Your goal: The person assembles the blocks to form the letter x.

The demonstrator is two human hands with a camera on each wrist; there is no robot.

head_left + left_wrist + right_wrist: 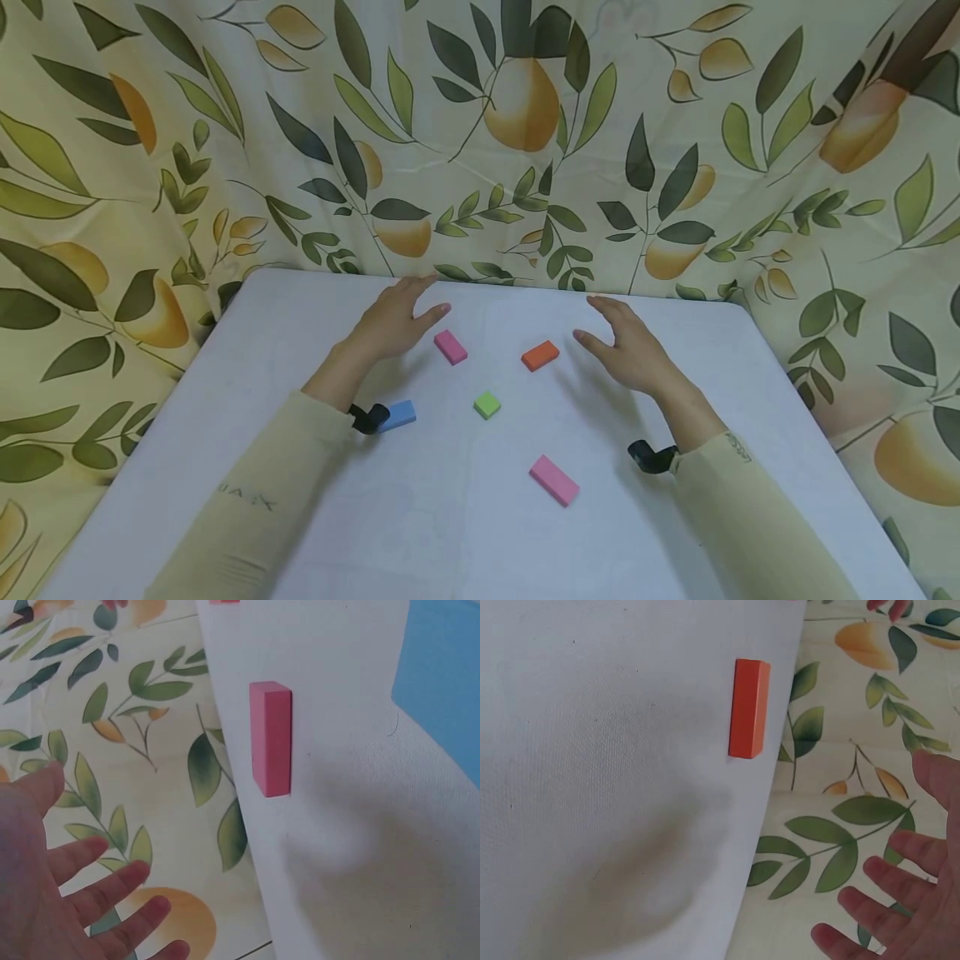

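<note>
My left hand (395, 319) hovers over the back left of the table with its fingers spread, holding nothing. Just right of it lies a pink block (451, 347), seen closer in the left wrist view (271, 741). A blue block (397, 416) sits beside the left wrist, partly covered by the strapped camera. Over the back right, my right hand (626, 346) is likewise spread and holds nothing. An orange block (541, 356) rests to its left. Between the hands, nearer me, are a small green block (487, 405) and a larger pink block (554, 481).
A white tabletop (420, 517) carries the blocks, all lying apart. Behind and beside it hangs a cloth curtain (480, 192) printed with leaves and fruit, close to the table's back edge. Black wrist cameras (652, 457) stick out inward from the sleeves.
</note>
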